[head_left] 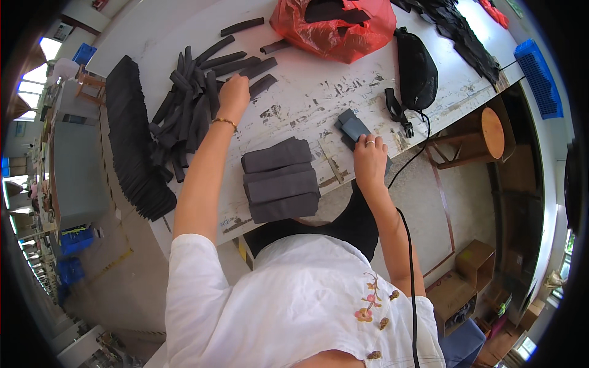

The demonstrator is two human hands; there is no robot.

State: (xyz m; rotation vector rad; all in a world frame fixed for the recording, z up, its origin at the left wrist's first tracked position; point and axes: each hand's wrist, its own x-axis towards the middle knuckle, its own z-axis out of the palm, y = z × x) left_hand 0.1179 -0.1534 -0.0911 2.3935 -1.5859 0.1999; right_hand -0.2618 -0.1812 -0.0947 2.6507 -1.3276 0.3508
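Observation:
My left hand (235, 97) is closed at the right side of a loose pile of dark grey rolled fabric strips (195, 101). Its fingertips are hidden, so I cannot make out what is in them. Near the table's front edge, my right hand (370, 162) grips a flat, dark blue-grey folded piece (353, 124), partly covered by the fingers. Between my forearms lie folded dark grey fabric pieces (281, 181), stacked in overlapping rows. Left of the loose pile runs a long row of dark, tightly layered fabric pieces (132, 138).
On the worn white table (294, 122) a red plastic bag (334, 30) holds dark pieces. A black pouch (417, 70) with a buckled strap lies to its right, with a black cable running toward me. A wooden stool (491, 134) and cardboard boxes (451, 297) stand right of me.

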